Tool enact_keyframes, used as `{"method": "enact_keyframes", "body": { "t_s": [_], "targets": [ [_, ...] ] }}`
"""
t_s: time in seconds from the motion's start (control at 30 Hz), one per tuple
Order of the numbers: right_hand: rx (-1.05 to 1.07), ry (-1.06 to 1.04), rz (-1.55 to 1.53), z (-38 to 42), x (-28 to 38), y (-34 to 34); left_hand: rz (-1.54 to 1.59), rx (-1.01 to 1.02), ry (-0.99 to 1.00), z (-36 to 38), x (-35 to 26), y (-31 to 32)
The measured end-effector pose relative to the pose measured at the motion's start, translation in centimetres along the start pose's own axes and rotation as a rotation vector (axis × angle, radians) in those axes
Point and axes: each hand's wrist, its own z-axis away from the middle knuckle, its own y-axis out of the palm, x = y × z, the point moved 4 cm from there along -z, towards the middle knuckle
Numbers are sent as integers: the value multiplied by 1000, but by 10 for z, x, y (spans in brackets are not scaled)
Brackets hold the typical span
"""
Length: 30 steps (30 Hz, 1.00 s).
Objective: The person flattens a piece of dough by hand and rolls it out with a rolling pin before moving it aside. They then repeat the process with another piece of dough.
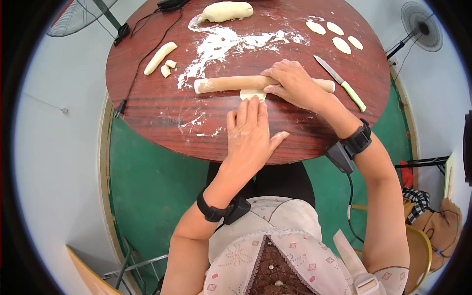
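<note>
My L hand (250,135), fingers spread, touches dough disc (252,94); R hand (294,84), part-curled, grips 1 rolling pin (231,84).

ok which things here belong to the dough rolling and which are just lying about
Dough rolling: rolling pin, round at the pin, flour, dough lump, dough strip, cut pieces, flat rounds, probably the knife

Just lying about: black cable, fans, checked cloth
</note>
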Motion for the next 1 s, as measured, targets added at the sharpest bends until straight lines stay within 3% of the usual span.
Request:
{"method": "enact_keyframes", "body": {
  "t_s": [0.17,0.27,0.33,0.4,0.47,0.6,0.67,0.77,0.9,1.0],
  "targets": [
    [-139,138,46,25,-4,-30,117,108,131,-5,0,2],
    [-136,13,-15,41,12,-27,36,98,204,3,11,-11],
    [-39,46,-15,45,24,-13,46,114,165,9,13,-13],
    [-138,36,199,40,32,-6,48,126,142,14,11,-15],
    [-82,108,263,20,15,-5,26,139,112,15,10,-12],
    [-95,200,256,-5,-16,1,8,102,75,12,5,-11],
    [28,213,186,8,-3,0,14,96,73,12,5,-11],
    [50,123,175,38,28,-2,33,119,84,12,5,-9],
    [-36,135,311,26,16,4,32,135,98,10,1,-7],
    [-26,170,228,8,-10,7,29,136,115,8,2,-6]
  ]
}}
